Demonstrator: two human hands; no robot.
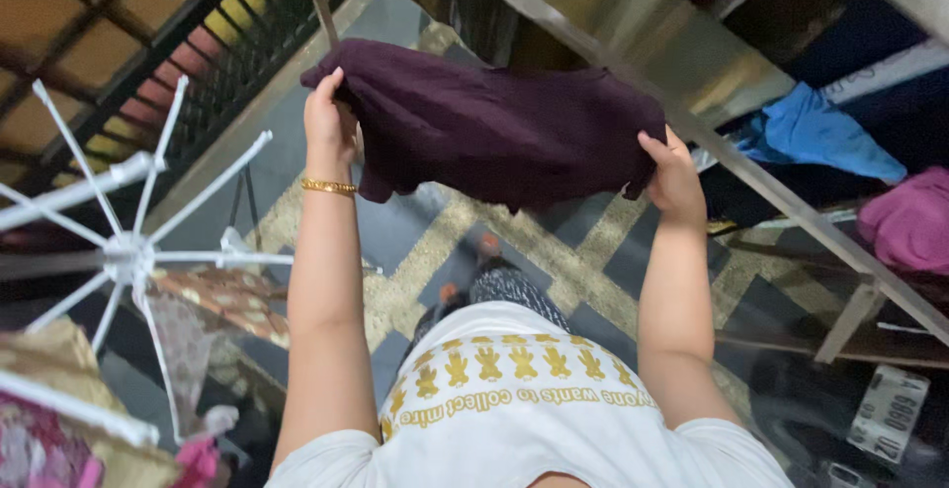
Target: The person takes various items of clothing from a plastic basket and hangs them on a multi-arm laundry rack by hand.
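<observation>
A dark purple garment (494, 127) is stretched out in front of me, held up by both hands. My left hand (329, 120) grips its left edge; a gold bracelet (328, 187) circles that wrist. My right hand (672, 177) grips the garment's right edge. The cloth sags between the hands and hangs over the patterned floor (583, 270). Below, my white shirt with yellow figures (504, 399) fills the bottom of the view.
A white radial drying rack (129, 251) with spokes stands at the left, with cloths beneath it. A metal rail (751, 172) runs diagonally at the right. Blue cloth (820, 132) and pink cloth (909, 221) lie beyond it. A dark railing (227, 43) borders the upper left.
</observation>
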